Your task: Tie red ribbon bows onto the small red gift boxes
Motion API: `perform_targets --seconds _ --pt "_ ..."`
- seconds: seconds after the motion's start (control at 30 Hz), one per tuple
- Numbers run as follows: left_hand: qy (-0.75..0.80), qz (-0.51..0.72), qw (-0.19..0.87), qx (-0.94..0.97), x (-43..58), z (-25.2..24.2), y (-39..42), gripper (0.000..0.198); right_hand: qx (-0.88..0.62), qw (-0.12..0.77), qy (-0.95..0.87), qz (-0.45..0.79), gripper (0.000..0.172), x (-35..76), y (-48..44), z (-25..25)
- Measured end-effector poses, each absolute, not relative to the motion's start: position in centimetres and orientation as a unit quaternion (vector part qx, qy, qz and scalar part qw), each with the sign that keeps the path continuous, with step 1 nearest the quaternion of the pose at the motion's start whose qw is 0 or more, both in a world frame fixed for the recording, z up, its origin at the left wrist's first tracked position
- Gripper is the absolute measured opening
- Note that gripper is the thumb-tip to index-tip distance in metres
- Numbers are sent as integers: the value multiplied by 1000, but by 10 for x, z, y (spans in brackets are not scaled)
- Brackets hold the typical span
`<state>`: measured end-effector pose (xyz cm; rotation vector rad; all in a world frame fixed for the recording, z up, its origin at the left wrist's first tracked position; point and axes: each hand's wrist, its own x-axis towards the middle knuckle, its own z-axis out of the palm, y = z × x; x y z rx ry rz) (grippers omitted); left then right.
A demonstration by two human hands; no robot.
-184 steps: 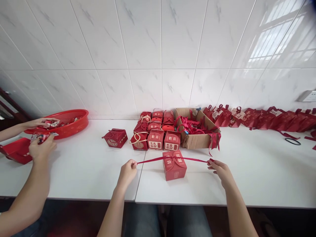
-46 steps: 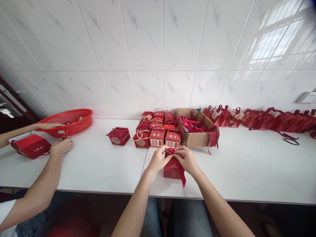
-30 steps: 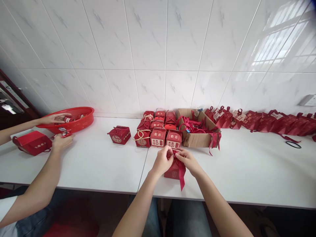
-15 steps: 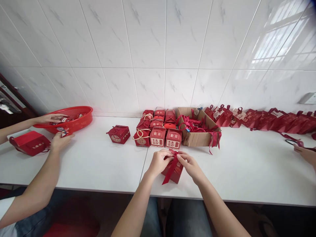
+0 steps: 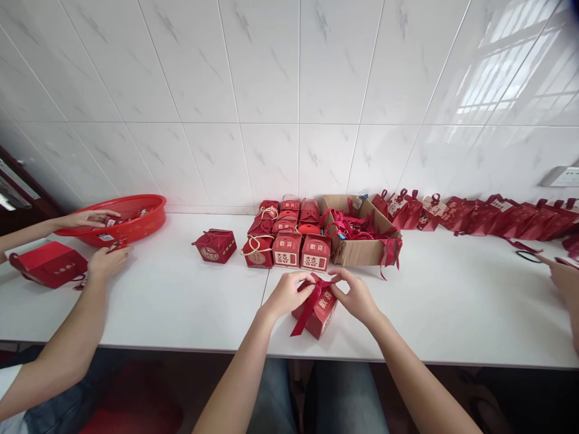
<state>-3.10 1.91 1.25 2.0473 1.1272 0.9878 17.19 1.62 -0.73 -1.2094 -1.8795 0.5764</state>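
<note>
A small red gift box [image 5: 324,308] with pale lettering stands turned at an angle near the table's front edge, right before me. Across its top runs a dark red ribbon [image 5: 307,310], one tail hanging down over the near side. My left hand [image 5: 289,294] pinches the ribbon at the left of the box top. From the right, my right hand [image 5: 355,295] pinches the ribbon between thumb and index finger. Just behind are several finished-looking red boxes [image 5: 286,250] in rows, some with gold cord. A cardboard box [image 5: 362,252] of loose red ribbons sits to their right.
At left a co-worker's hands [image 5: 106,259] hold small items by a red plastic basket [image 5: 149,226], near a larger red box [image 5: 49,265]. One red box [image 5: 215,246] stands alone. Red bags [image 5: 493,217] line the wall; another person's hand [image 5: 563,274] holds scissors [image 5: 528,256] at right.
My right hand has moved slightly right and up, drawing the ribbon out sideways, and more of the box's lettering shows. The hand with scissors at right has shifted.
</note>
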Motion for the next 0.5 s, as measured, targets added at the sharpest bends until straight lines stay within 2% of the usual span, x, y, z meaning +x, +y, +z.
perform_targets --seconds 0.1,0.2,0.37,0.5 --pt "423 374 304 767 -29 16 18 14 -451 318 -812 191 14 184 -1 13" --pt "417 383 308 765 -27 16 17 15 -419 251 -837 246 12 192 -9 27" --pt "401 373 303 779 -24 19 19 16 -464 340 -750 325 30 183 14 21" --pt "403 360 287 791 -24 23 20 17 -447 324 -756 352 34 172 32 11"
